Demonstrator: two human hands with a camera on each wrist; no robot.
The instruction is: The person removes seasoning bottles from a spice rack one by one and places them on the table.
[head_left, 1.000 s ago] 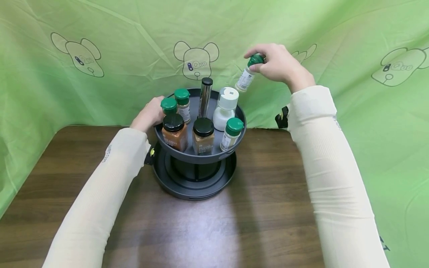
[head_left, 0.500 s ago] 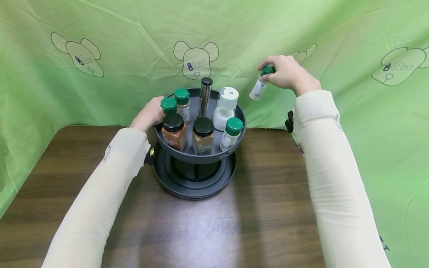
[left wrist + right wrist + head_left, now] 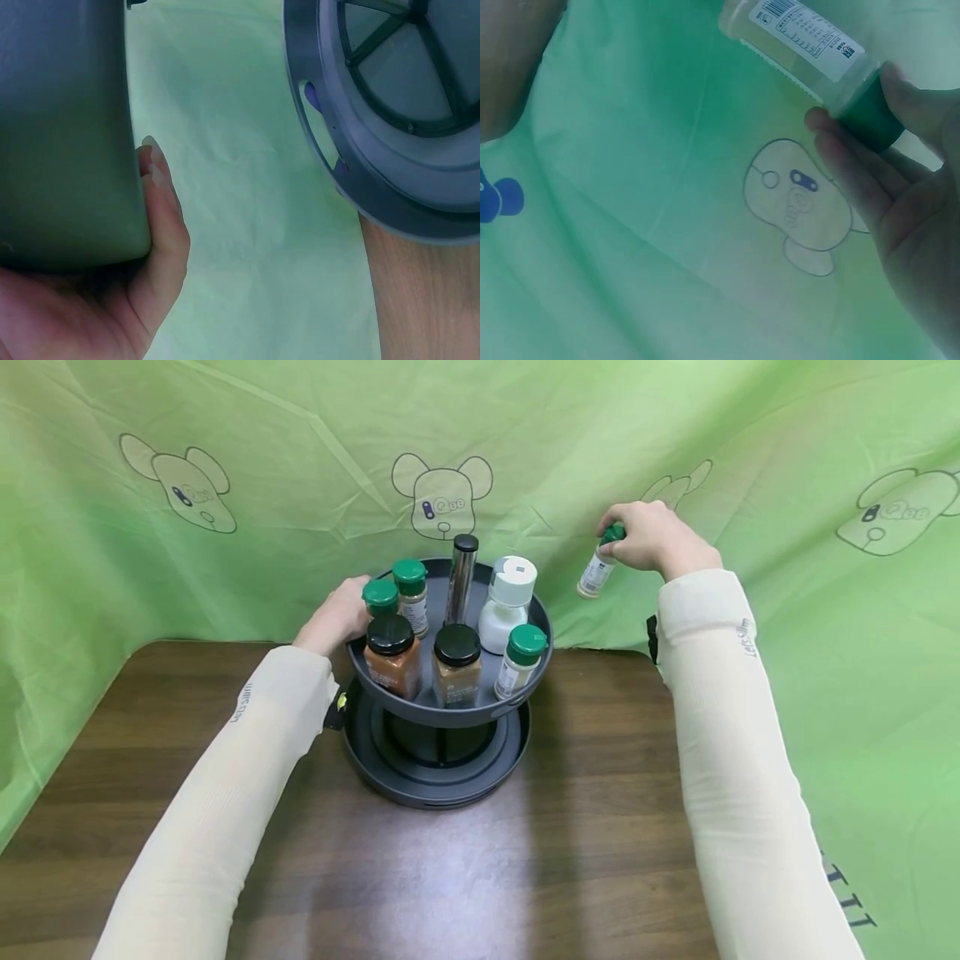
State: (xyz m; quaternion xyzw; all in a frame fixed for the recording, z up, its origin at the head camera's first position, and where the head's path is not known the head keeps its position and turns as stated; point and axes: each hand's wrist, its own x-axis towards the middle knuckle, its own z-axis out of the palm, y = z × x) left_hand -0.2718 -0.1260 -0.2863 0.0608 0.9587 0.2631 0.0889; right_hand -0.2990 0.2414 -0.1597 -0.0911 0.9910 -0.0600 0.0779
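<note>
My right hand (image 3: 651, 539) pinches a spice bottle (image 3: 596, 572) by its green cap, off to the right of a two-tier dark grey turntable rack. In the right wrist view the bottle (image 3: 802, 41) is clear with a white printed label, held tilted between thumb and fingertips. At the left side of the rack's upper tray (image 3: 442, 718), my left hand (image 3: 341, 614) grips the rim, its fingers partly hidden behind a green-capped bottle (image 3: 380, 597). Up close in the left wrist view, my left hand's fingers (image 3: 166, 240) curl round the tray's edge (image 3: 67, 150).
On the upper tray stand another green-capped bottle (image 3: 411, 597), two black-capped jars, one orange-brown (image 3: 392, 664) and one tan (image 3: 456, 677), a white bottle (image 3: 504, 622) and a front green-capped bottle (image 3: 517, 672). A metal post (image 3: 461, 581) rises mid-tray. Below is the lower tray (image 3: 438, 793); a green curtain (image 3: 300, 485) hangs behind.
My right hand has carried the spice bottle rightward and downward, away from the rack. The left hand and the items on the tray stay where they were.
</note>
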